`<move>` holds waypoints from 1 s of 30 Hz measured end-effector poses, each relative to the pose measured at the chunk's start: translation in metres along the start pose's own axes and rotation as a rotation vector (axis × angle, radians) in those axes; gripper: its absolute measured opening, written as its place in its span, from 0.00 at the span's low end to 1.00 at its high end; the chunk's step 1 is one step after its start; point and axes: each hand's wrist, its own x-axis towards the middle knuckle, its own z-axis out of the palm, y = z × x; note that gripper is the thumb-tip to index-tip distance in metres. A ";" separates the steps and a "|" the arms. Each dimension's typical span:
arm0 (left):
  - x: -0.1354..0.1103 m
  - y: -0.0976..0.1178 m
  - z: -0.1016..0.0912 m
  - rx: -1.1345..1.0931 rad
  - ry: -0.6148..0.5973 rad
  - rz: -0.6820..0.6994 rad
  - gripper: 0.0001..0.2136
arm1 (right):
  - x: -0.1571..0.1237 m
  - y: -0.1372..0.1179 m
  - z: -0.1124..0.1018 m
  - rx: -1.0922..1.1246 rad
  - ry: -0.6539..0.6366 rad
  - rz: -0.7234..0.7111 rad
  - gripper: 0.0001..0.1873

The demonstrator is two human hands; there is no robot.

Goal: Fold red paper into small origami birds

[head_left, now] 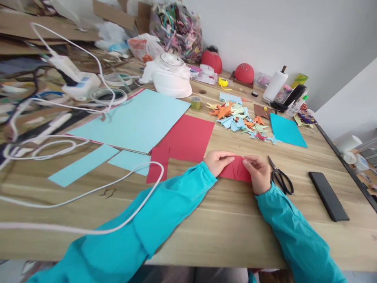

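Observation:
Between my two hands is a small piece of folded red paper [235, 171], with crease lines showing near its middle. My left hand [218, 163] pinches its upper left part with thumb and fingers. At the upper right, my right hand [258, 172] grips the same paper, the thumb on top. Just right of that hand lies a pair of black-handled scissors [281, 179]. A larger red sheet [188, 137] and a narrow red strip [158, 163] rest on the table to the left of my hands.
Beyond my hands lies a pile of folded paper cranes [235, 118], beside a bright blue sheet [288, 130]. Large light-blue paper [132, 118] covers the left side. A white cable [118, 226] crosses over my left sleeve. A black phone [328, 195] lies at right.

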 end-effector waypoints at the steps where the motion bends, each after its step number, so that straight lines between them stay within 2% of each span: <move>1: 0.000 0.000 0.000 0.003 -0.001 0.007 0.12 | 0.001 0.001 -0.001 0.009 -0.004 -0.005 0.12; 7: 0.000 -0.001 0.000 -0.047 -0.028 0.040 0.21 | 0.002 0.003 -0.001 -0.083 -0.001 -0.164 0.05; 10: 0.000 -0.002 0.000 -0.105 -0.110 0.061 0.25 | 0.002 0.004 -0.002 -0.135 0.021 -0.210 0.04; 13: 0.000 -0.004 0.000 -0.065 -0.172 0.142 0.19 | 0.003 0.006 -0.003 -0.151 0.026 -0.204 0.05; 16: 0.001 -0.006 -0.001 0.028 -0.145 0.203 0.12 | 0.003 0.005 -0.004 -0.145 0.016 -0.202 0.05; 24: 0.002 -0.003 -0.002 0.007 -0.081 0.212 0.09 | 0.002 0.004 -0.006 -0.054 -0.126 -0.172 0.09; 30: 0.002 -0.004 0.000 -0.038 -0.083 0.197 0.08 | 0.004 0.007 -0.005 -0.001 -0.156 -0.136 0.08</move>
